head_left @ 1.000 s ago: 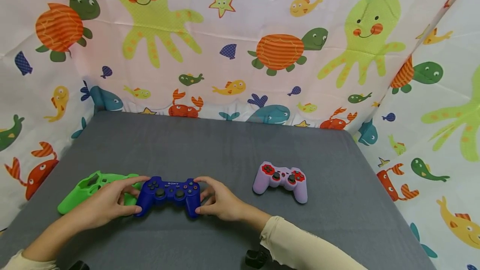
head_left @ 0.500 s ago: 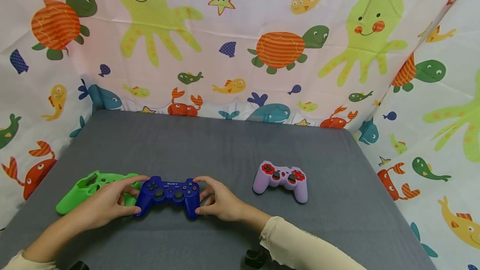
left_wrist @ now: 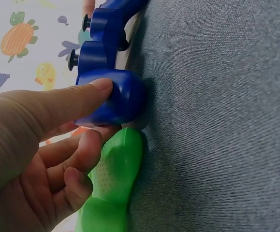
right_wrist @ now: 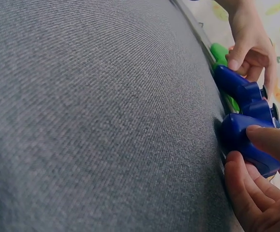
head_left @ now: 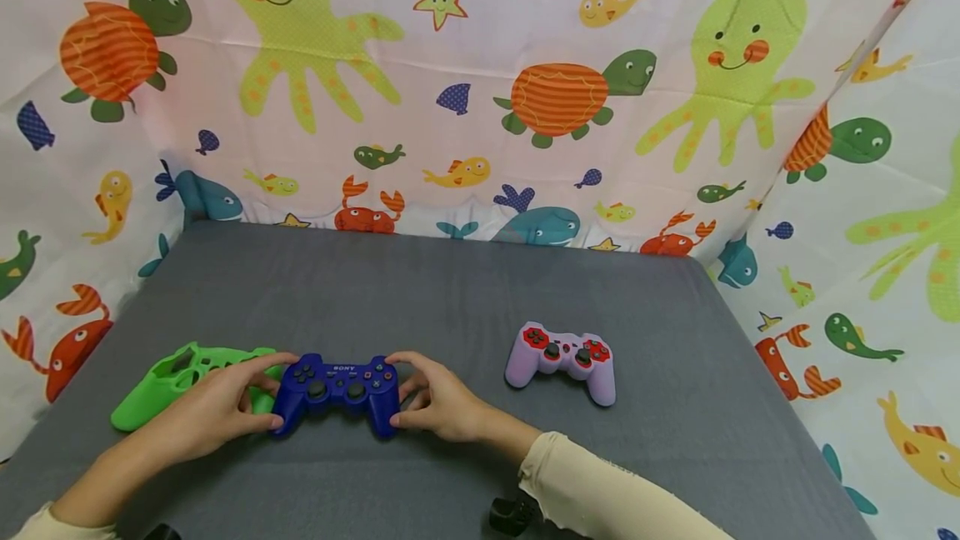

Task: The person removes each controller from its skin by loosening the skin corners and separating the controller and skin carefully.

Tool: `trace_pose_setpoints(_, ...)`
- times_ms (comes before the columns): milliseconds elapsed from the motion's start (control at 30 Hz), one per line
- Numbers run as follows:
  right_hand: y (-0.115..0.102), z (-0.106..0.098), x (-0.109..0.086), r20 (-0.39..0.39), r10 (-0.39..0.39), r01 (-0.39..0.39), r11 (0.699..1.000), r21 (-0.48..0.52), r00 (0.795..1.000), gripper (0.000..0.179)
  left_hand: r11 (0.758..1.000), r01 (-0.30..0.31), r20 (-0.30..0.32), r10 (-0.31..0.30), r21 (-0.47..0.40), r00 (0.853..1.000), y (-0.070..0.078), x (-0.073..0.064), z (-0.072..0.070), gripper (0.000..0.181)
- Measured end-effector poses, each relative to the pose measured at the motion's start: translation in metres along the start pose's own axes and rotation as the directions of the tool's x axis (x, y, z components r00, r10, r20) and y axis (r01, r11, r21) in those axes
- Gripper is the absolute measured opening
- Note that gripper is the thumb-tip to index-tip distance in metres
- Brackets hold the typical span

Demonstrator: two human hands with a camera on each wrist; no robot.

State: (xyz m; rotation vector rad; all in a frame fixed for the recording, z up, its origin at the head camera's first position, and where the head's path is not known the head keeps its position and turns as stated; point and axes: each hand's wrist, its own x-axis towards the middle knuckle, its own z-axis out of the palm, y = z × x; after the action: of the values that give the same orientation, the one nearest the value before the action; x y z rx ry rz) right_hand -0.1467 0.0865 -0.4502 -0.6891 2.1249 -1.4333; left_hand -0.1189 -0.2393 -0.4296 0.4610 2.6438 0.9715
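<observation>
Hardly anything has been moved since the earlier frames, apart from a slight drift of the head view. The blue controller (head_left: 336,391) is held face up between the two hands, toward the left of the grey cloth (head_left: 420,298). Its left end is pinched by the thumb and index finger of the left hand (head_left: 210,411), and its right end is gripped likewise by the right hand (head_left: 441,402). Behind the left hand, the green shell (head_left: 144,407) is partly covered; whether it is touched by the curled fingers cannot quite be made out. Well apart, to the right, the lilac controller (head_left: 567,363) with red button areas is laid on the cloth.
</observation>
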Motion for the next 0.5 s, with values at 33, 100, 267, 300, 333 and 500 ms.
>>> trace_pose_setpoints(33,-0.0001,-0.0002,0.0000,-0.001,0.000,0.000,1.000,0.004,1.000,0.072,1.000,-0.002,-0.001,0.002,0.004,1.000,0.0002,0.0003,-0.0004,0.079)
trace_pose_setpoints(100,-0.0001,-0.0005,-0.0001,-0.001,0.003,-0.003,1.000,0.009,1.000,0.072,1.000,-0.004,-0.003,0.004,0.017,1.000,0.0006,0.0006,-0.0008,0.079)
trace_pose_setpoints(267,0.0002,-0.0009,-0.0006,0.013,0.004,-0.004,1.000,0.010,1.000,0.072,0.999,0.001,0.000,-0.001,0.038,1.000,0.0011,0.0007,-0.0012,0.079)
trace_pose_setpoints(300,0.0006,-0.0010,-0.0008,0.017,0.004,-0.004,1.000,0.009,1.000,0.072,0.999,0.006,0.002,-0.006,0.039,1.000,0.0011,0.0008,-0.0011,0.080)
trace_pose_setpoints(333,0.0008,-0.0011,-0.0009,0.020,0.004,-0.004,1.000,0.009,1.000,0.073,0.999,0.010,0.005,-0.011,0.041,1.000,0.0011,0.0009,-0.0010,0.080)
trace_pose_setpoints(500,0.0018,-0.0014,-0.0006,0.027,0.002,-0.002,1.000,0.019,1.000,0.073,0.998,0.028,0.014,-0.029,0.053,0.999,0.0013,0.0021,-0.0010,0.081)
